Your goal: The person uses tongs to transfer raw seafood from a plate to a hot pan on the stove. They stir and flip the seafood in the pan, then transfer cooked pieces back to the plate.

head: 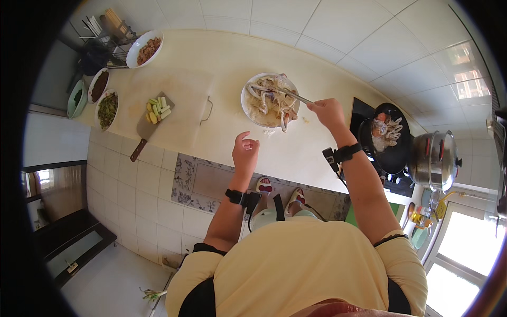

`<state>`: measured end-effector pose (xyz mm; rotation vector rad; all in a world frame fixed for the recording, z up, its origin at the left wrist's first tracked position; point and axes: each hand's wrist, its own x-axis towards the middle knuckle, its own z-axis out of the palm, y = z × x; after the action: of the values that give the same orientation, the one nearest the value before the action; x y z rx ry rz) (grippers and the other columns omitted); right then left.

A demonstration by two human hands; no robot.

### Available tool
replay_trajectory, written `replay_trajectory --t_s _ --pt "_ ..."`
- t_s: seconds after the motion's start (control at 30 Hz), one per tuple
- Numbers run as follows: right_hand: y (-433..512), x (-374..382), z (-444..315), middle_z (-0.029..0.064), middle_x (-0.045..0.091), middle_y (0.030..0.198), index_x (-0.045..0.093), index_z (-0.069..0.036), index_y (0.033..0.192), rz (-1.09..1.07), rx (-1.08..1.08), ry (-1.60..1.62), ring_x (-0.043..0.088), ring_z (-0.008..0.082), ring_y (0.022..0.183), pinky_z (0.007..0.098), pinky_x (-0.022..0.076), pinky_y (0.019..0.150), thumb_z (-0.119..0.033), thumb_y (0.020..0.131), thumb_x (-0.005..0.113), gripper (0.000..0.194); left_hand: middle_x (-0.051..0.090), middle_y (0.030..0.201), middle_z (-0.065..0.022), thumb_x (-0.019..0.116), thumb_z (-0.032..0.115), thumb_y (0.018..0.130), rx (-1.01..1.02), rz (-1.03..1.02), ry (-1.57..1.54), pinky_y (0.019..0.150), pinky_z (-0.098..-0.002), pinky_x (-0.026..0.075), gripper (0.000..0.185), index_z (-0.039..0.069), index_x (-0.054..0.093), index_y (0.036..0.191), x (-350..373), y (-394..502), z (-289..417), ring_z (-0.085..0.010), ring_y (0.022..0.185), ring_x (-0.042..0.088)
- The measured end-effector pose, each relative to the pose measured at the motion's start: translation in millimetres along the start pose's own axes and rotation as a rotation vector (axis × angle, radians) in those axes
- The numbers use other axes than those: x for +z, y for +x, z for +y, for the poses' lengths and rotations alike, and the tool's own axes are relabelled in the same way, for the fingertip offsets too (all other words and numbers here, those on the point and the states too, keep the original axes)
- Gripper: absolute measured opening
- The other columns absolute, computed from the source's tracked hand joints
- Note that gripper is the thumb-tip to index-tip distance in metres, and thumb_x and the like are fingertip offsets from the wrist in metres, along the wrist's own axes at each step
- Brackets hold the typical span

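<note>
Before me on the counter stands a white bowl (246, 109) of crab pieces (263, 99) with a pale, floury coating. My right hand (328, 113) grips slim metal tongs or chopsticks (299, 96), which I cannot tell apart; their far ends reach in among the crab. One crab leg hangs over the bowl's near rim. My left hand (244, 152) hovers at the counter's front edge, below the bowl, with loosely curled fingers and nothing in it. To the right, a black wok (396, 160) on the stove holds more crab pieces (390, 130).
A steel steamer pot (431, 160) stands beside the wok. On the left, a cleaver (148, 128) bearing cut scallion and ginger (158, 109) lies on a cutting board (182, 85), its handle past the edge. Bowls of minced meat (149, 51) and chopped greens (107, 111) sit farther left.
</note>
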<state>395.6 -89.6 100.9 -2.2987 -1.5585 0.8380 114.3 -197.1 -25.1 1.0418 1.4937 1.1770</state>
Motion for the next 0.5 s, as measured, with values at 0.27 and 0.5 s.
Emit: replay_trajectory --t_s 0.27,0.5 --pt "-26.5 -4.8 -16.0 0.0145 0.064 0.065 0.077 -0.009 0.084 0.078 -0.108 -0.093 0.062 0.0328 0.063 0.0437 0.0486 0.06 -0.047 0.09 0.071 0.039 0.073 0.091 -0.0091 0.074 0.01 0.09 -0.07 -0.046 -0.022 0.083 -0.0312 0.057 0.041 0.001 0.059 0.127 -17.8 -4.4 -8.1 -0.0173 0.085 0.07" --pt "3.8 6.2 -49.0 0.0156 0.07 0.077 0.078 -0.011 0.093 0.234 -0.342 -0.273 0.069 0.0363 0.076 0.0463 0.0534 0.066 -0.045 0.091 0.07 0.035 0.07 0.094 -0.0081 0.074 0.009 0.092 -0.077 -0.065 -0.024 0.082 -0.0283 0.055 0.043 0.0 0.056 0.13 -23.5 3.1 -6.3 -0.0146 0.087 0.067"
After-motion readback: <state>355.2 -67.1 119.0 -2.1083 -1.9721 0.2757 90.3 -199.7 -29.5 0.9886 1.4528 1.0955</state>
